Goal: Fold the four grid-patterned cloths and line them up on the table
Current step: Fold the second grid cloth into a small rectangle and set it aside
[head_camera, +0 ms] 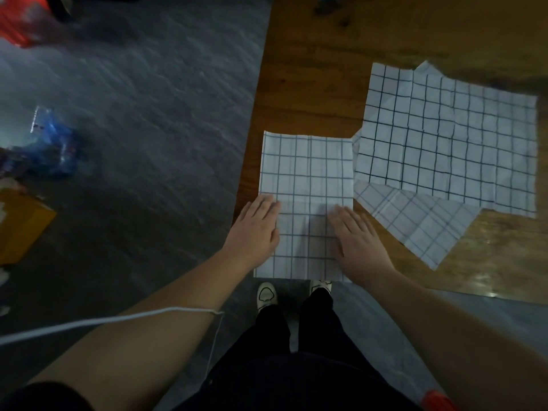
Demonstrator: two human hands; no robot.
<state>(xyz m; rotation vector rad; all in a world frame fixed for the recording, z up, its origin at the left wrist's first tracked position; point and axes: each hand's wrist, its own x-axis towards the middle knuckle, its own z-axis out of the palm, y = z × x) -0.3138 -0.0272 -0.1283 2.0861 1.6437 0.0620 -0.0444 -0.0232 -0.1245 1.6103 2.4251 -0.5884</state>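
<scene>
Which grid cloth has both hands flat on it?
The narrow cloth at the left edge of the table, nearest the person; the left hand and right hand press on it. The other cloths lie overlapped to its right, untouched.

Dim, soft indoor light; glare on the tabletop [486,280] at lower right; the floor [133,114] is motion-blurred, edges bowed by wide-angle.
</scene>
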